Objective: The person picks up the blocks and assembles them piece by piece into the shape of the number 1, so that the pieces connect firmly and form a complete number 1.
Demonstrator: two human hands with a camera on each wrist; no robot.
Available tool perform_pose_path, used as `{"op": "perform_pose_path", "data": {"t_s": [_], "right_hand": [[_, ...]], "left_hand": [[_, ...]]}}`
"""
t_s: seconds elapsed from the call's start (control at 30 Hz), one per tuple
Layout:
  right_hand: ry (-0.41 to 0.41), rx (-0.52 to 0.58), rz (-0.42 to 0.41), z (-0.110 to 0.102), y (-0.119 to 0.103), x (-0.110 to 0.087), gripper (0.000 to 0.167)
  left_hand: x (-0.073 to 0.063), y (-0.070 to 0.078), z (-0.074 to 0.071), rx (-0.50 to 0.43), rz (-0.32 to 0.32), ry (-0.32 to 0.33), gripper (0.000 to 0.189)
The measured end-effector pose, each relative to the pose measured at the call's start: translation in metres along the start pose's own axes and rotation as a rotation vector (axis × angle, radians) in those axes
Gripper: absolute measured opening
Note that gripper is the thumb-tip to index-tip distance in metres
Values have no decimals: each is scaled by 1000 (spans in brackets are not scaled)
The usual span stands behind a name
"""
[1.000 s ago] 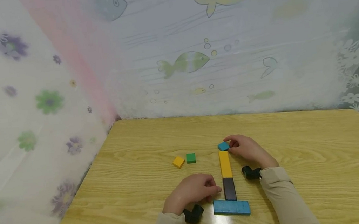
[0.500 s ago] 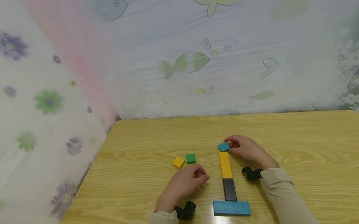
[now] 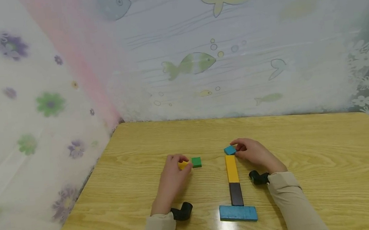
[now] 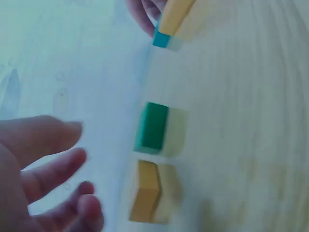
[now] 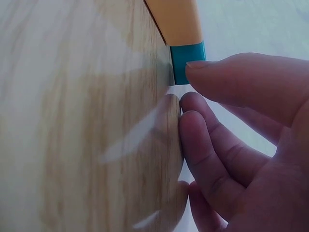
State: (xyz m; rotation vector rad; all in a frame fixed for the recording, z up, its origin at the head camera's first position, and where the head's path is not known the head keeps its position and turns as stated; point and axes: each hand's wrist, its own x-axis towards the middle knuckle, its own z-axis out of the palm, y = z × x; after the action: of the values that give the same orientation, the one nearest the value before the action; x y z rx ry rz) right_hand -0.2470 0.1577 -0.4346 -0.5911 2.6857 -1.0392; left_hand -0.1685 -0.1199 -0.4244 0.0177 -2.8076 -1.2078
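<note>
My left hand [image 3: 173, 175] reaches over the small yellow block [image 3: 183, 165], thumb and fingers on either side of it and partly covering it. In the left wrist view, its fingers are spread, with a gap to the yellow block [image 4: 146, 193]. Just right of it lies a green square block [image 3: 196, 162]. My right hand [image 3: 255, 152] holds a small blue block [image 3: 230, 150] at the far end of a long yellow block [image 3: 231, 169]. In the right wrist view, the thumb presses the blue block [image 5: 182, 67]; where the index fingertip sits is hidden.
A dark block [image 3: 236, 194] continues the row toward me from the long yellow block, ending at a long blue block [image 3: 238, 213] set crosswise. All lie on a wooden table [image 3: 337, 160], with patterned curtains [image 3: 177, 29] behind and at the left.
My left hand has moved left and away from me, from beside the dark block to the small yellow block. My right hand stays at the small blue block.
</note>
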Motion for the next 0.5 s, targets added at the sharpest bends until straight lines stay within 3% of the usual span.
{"op": "perform_pose_path", "data": {"t_s": [0.2, 0.37, 0.5], "right_hand": [[-1, -1, 3, 0, 0, 0, 35], [0, 3, 2, 1, 0, 0, 35], [-1, 7, 5, 1, 1, 1, 35]], "left_hand": [[2, -7, 0, 23, -31, 50, 28], [2, -13, 1, 103, -1, -27, 39], [2, -15, 3, 146, 38, -74, 35]]}}
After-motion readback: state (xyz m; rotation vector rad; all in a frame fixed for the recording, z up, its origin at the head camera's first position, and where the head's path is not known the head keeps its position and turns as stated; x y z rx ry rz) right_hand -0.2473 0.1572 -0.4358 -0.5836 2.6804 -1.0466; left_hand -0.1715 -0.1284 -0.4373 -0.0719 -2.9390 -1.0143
